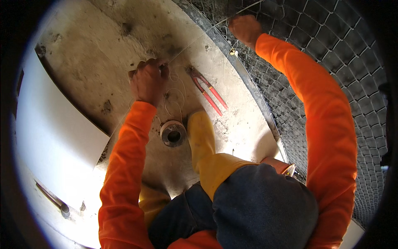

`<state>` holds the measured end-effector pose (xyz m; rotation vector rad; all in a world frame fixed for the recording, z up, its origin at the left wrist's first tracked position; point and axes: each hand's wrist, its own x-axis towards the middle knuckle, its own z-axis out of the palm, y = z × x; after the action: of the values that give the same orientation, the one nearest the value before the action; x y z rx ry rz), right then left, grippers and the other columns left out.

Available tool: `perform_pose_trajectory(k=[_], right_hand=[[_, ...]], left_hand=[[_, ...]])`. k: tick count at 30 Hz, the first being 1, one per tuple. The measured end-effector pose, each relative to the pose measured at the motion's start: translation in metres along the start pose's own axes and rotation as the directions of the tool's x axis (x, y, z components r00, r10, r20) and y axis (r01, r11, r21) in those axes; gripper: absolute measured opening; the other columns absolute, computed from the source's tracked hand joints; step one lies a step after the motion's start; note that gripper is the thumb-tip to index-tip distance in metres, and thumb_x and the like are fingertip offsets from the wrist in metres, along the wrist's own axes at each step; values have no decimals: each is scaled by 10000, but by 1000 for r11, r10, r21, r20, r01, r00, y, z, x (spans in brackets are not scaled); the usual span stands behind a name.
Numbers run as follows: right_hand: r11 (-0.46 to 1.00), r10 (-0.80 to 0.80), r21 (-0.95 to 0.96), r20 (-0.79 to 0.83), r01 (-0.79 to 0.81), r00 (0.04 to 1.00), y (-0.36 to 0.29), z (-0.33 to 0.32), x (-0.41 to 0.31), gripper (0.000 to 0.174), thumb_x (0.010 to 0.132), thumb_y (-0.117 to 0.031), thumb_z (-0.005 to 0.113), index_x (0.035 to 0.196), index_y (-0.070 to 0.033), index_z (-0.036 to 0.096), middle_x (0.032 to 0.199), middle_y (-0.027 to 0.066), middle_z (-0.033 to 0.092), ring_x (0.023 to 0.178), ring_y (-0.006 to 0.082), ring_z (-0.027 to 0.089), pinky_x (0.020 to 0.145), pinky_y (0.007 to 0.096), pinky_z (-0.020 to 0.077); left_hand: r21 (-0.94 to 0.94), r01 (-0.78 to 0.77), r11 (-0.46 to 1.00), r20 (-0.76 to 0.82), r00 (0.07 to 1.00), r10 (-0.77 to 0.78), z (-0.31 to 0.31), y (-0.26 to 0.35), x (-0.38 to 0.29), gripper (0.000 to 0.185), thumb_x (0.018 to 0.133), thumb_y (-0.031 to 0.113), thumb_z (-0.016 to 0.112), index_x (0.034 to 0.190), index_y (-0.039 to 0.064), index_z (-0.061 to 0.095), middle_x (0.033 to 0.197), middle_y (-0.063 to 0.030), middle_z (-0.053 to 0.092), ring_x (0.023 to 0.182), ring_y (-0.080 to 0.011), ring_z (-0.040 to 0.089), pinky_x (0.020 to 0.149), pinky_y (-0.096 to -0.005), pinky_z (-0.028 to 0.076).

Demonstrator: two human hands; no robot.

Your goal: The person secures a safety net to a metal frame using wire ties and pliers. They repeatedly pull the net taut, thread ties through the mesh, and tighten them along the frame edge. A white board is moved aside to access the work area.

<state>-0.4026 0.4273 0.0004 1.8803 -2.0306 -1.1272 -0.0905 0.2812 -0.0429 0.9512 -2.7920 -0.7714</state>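
Observation:
My left hand (150, 81) is closed around a thin pale line (192, 43), which looks like wire or cord. From there it runs taut up to the chain-link mesh (311, 28). Curled beside that line, in front of the mesh, is my right hand (245, 29); whether its fingers pinch the line is hidden. Loose loops of the same line (174, 96) lie on the floor below my left hand. They trail towards a small round spool (173, 134). Red-handled end-cutting pincers (210, 91) lie on the floor between the loops and the mesh.
A metal edge strip (236, 63) borders the stained concrete floor (93, 62) along the mesh. My bent knee (264, 202) and a yellow rubber boot (201, 137) are close to the spool. A white panel (56, 130) stands left; a pipe (54, 199) lies beyond it.

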Motion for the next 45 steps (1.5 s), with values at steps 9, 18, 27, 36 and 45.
perform_pose_trajectory(k=[9,18,27,36,45], right_hand=[[978,-105,158,-207,139,973,9,29,2,89,855,-116,629,861,-121,718,874,43,717,894,223,708,768,368,589],[992,-84,89,-47,88,995,9,17,1,118,868,-153,637,869,-130,752,876,63,726,875,245,717,713,419,587],[989,95,112,45,-100,994,0,15,5,123,815,-156,683,829,-172,804,866,34,741,840,218,729,638,411,572],[989,65,132,-6,-64,998,-3,24,0,102,798,-182,670,778,-178,770,855,-8,723,859,215,703,662,426,516],[972,15,235,-118,13,993,1,46,-1,120,814,-172,615,847,-129,722,803,11,699,835,225,683,714,420,516]], left_hand=[[-11,-2,1000,-90,996,1,6,-2,-2,179,902,239,636,1017,203,769,987,-37,759,937,-252,678,950,-448,455],[-23,10,1000,-43,999,-11,16,-7,-3,168,909,277,638,982,174,749,930,-55,742,926,-273,678,936,-458,457],[-80,-31,996,-66,997,26,8,-5,0,192,854,238,690,1021,159,743,997,-87,732,961,-284,660,907,-464,442],[-169,2,986,-13,1000,-4,-5,-2,-2,220,883,245,680,1084,198,757,1062,-64,738,1022,-273,652,949,-458,437],[-112,19,994,52,999,-14,-5,-3,0,230,898,252,665,1103,206,757,1097,-40,735,1054,-265,641,974,-455,429]])
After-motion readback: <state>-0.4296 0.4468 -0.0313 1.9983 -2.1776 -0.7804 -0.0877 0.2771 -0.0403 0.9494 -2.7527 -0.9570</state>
